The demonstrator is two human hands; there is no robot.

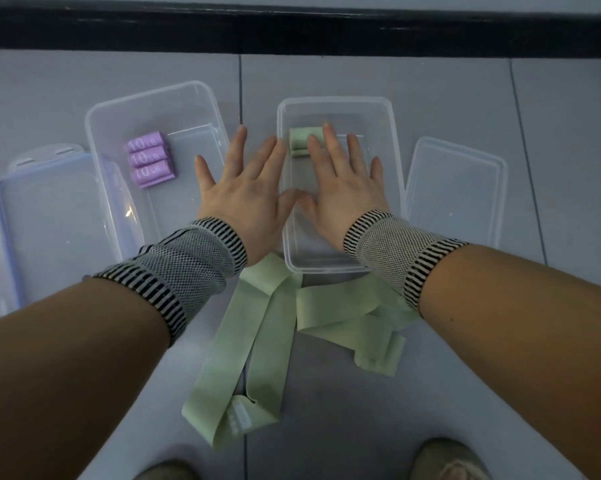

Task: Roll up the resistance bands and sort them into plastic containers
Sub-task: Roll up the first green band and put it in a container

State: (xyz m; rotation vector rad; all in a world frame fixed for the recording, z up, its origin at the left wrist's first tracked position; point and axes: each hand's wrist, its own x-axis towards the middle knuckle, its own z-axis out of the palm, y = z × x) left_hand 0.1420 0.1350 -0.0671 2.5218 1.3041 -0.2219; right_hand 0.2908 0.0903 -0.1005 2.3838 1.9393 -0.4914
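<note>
A rolled green band (300,140) lies at the far end of the right clear container (394,161). Three rolled purple bands (150,159) marked 10 LB sit side by side in the left clear container (94,133). Loose green bands (257,334) lie unrolled on the floor in front of the containers. My left hand (247,192) is spread flat with straight fingers, between the two containers. My right hand (340,185) is spread flat over the right container, its fingertips close to the green roll. Neither hand holds anything.
A blue-rimmed lid (49,220) lies left of the left container, and a clear lid (454,192) lies right of the right one. A black baseboard (299,32) runs along the far edge. Two shoes (448,460) show at the bottom.
</note>
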